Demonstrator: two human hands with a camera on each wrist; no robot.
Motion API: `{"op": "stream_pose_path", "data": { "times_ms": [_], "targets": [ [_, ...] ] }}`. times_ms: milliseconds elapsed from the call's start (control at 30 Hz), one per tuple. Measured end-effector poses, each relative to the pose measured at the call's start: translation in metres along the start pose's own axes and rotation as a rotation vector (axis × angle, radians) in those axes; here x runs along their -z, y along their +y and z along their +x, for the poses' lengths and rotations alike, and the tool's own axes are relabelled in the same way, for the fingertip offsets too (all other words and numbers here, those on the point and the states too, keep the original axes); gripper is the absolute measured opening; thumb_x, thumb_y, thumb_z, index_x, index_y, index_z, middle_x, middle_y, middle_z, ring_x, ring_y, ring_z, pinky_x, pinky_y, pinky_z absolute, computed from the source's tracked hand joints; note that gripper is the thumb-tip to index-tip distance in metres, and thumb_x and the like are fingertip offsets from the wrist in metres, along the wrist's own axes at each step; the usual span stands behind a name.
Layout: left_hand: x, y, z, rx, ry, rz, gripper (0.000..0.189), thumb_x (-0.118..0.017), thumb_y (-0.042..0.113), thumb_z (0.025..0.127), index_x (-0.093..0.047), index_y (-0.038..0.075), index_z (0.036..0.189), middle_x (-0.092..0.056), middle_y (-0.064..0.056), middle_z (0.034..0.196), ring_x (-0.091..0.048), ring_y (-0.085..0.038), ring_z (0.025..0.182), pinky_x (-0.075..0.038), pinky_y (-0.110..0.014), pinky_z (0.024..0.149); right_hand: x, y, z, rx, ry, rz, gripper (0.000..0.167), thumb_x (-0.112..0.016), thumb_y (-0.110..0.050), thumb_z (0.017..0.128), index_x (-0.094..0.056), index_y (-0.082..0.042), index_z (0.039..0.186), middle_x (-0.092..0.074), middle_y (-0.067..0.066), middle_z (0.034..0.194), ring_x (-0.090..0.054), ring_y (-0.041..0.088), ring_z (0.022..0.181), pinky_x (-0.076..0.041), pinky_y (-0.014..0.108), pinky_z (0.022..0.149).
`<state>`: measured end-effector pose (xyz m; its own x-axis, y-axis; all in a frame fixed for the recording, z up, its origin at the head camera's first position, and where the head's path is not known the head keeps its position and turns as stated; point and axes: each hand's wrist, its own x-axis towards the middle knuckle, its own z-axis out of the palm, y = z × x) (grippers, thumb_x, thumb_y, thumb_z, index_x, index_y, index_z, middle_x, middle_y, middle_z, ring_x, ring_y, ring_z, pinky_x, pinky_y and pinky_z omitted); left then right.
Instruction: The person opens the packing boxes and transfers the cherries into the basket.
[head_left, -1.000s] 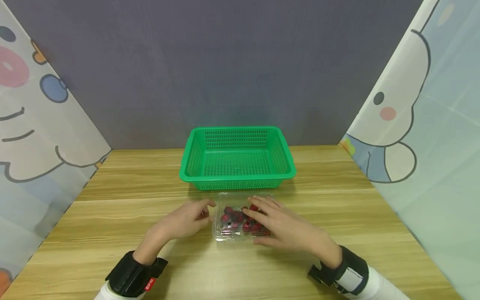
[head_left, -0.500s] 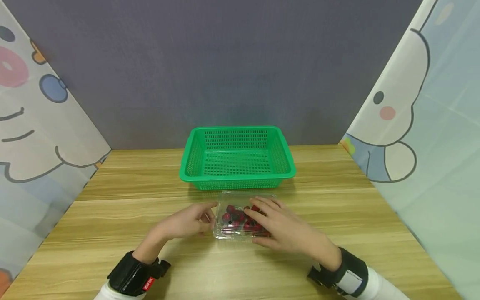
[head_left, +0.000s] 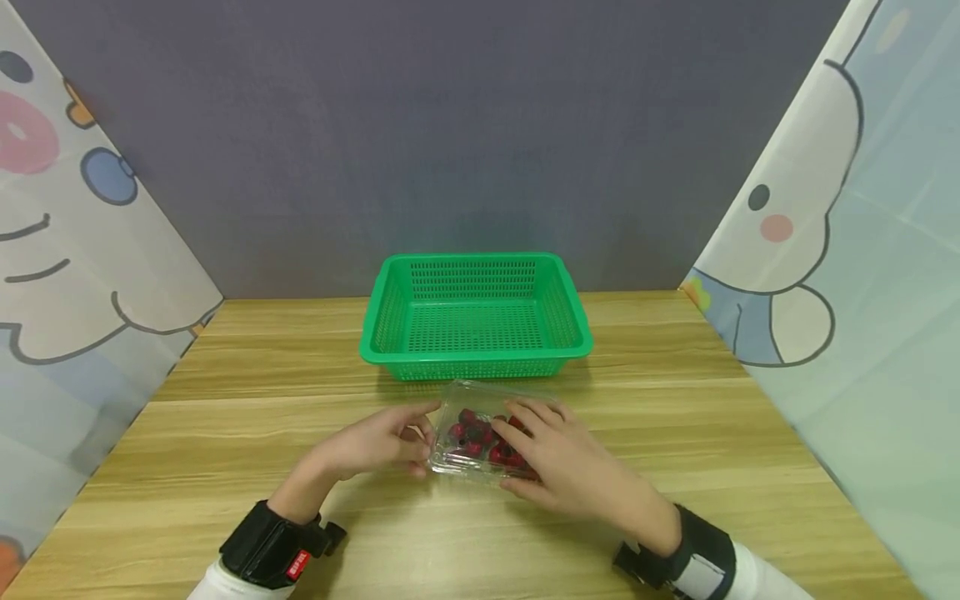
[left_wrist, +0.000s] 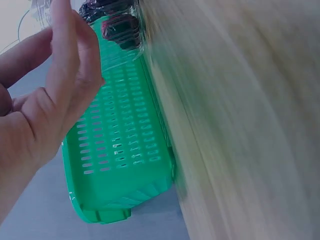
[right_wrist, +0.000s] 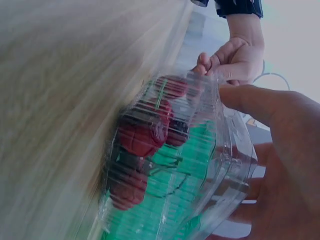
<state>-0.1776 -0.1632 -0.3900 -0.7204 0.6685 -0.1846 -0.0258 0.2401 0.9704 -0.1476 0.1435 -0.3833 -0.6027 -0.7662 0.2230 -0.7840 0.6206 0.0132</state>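
Observation:
A clear plastic clamshell box [head_left: 480, 469] of dark red cherries [head_left: 474, 432] sits slightly turned on the wooden table. My right hand [head_left: 566, 450] lies across its right part; in the right wrist view the thumb is along the near rim and fingers show through the clear plastic. My left hand [head_left: 382, 442] is at the box's left edge, fingers bent, fingertips at the rim with the index finger at the upper corner. The right wrist view shows that left hand [right_wrist: 232, 62] against the far end of the box. Cherries under my right hand are partly hidden.
Behind the box stands a green perforated plastic basket [head_left: 476, 356] with nothing in it. A grey panel [head_left: 480, 125] rises at the table's back, and printed cartoon sheets [head_left: 817, 250] flank both sides.
The box has turned slightly and its left side has shifted away and to the right. My left fingers have moved in to its left edge. My right hand has stayed on it, turning slightly.

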Motion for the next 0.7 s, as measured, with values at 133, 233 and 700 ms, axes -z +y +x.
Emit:
{"op": "stream_pose_path", "data": {
  "times_ms": [133, 233, 700],
  "targets": [
    [0.000, -0.001, 0.002, -0.007, 0.019, -0.034, 0.072, -0.056, -0.008, 0.097, -0.016, -0.015, 0.157, -0.053, -0.017, 0.107, -0.066, -0.024, 0.088, -0.061, -0.038, 0.083, 0.000, -0.004, 0.000, -0.025, 0.014, -0.035, 0.069, -0.067, -0.057, 0.095, -0.058, -0.010, 0.144, -0.054, 0.017, 0.146, -0.052, 0.037, 0.132, -0.048, 0.062, 0.099],
    [0.000, -0.001, 0.003, -0.027, 0.028, -0.028, 0.070, -0.055, -0.008, 0.097, -0.018, -0.016, 0.155, -0.053, -0.017, 0.107, -0.065, -0.023, 0.090, -0.060, -0.041, 0.086, -0.001, -0.007, 0.001, -0.038, 0.034, -0.051, 0.069, -0.067, -0.058, 0.094, -0.060, -0.010, 0.142, -0.055, 0.016, 0.144, -0.053, 0.037, 0.130, -0.049, 0.060, 0.097],
    [-0.002, -0.001, 0.010, -0.065, 0.075, -0.006, 0.068, -0.055, -0.014, 0.090, -0.026, -0.020, 0.151, -0.054, -0.023, 0.112, -0.061, -0.022, 0.095, -0.060, -0.035, 0.081, -0.004, -0.017, 0.004, -0.083, 0.083, -0.127, 0.063, -0.070, -0.055, 0.092, -0.065, -0.007, 0.132, -0.060, 0.017, 0.131, -0.056, 0.038, 0.121, -0.053, 0.057, 0.087]
  ]
}}
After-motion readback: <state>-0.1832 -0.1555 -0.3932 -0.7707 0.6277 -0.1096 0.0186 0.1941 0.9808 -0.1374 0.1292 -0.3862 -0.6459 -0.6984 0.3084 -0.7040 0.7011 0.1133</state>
